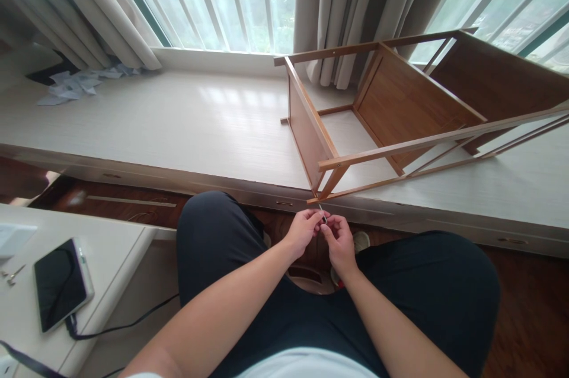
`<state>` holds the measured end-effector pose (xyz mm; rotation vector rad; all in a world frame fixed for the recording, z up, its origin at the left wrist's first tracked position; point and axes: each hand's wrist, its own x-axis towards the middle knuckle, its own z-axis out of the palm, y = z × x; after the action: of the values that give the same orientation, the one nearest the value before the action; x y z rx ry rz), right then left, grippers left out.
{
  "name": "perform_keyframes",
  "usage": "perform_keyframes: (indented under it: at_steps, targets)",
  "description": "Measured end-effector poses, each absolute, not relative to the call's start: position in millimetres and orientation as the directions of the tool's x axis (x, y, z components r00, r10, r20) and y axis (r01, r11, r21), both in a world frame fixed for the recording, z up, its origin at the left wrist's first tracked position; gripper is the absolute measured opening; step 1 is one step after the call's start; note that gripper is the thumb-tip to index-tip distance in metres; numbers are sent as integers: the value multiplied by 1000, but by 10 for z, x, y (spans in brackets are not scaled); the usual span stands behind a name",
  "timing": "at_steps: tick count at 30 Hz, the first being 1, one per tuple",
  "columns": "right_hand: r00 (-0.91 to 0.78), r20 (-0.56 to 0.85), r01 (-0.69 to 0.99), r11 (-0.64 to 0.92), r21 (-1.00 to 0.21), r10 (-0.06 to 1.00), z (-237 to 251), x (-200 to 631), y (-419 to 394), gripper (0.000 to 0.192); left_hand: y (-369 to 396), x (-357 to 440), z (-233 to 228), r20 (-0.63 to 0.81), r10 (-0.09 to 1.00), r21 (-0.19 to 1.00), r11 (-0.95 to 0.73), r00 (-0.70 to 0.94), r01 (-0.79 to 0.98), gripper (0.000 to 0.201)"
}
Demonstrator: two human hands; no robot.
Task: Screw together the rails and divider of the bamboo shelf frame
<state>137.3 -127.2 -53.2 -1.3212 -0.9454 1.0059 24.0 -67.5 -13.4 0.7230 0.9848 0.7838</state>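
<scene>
My left hand (304,231) and my right hand (340,243) meet between my knees, fingertips pinched together on a small metal screw (323,216). The hands sit just below the near corner of a wooden frame (329,160), a brown shelf unit lying on its side on the white window ledge (178,129). The frame's near leg overhangs the ledge edge right above my fingers. How the small piece is split between the two hands is hard to tell.
A phone (60,283) with a black cable lies on the white desk at lower left, beside a few small metal parts (12,275). Crumpled paper (77,85) sits at the ledge's far left. Curtains (342,5) hang behind the frame.
</scene>
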Motion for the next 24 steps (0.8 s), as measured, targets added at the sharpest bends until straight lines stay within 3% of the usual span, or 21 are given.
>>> perform_keyframes:
  at_steps: [10,24]
  targets:
    - [297,-22,21,-30,-999,955,-507,1389,-1284,27,-680,268,-135,-442,825,795,542,351,-273,42]
    - [302,66,270,-19,-963,951,-451,1437,-1307,27,-679,279,-183,-452,820,786,552,351,-279,38]
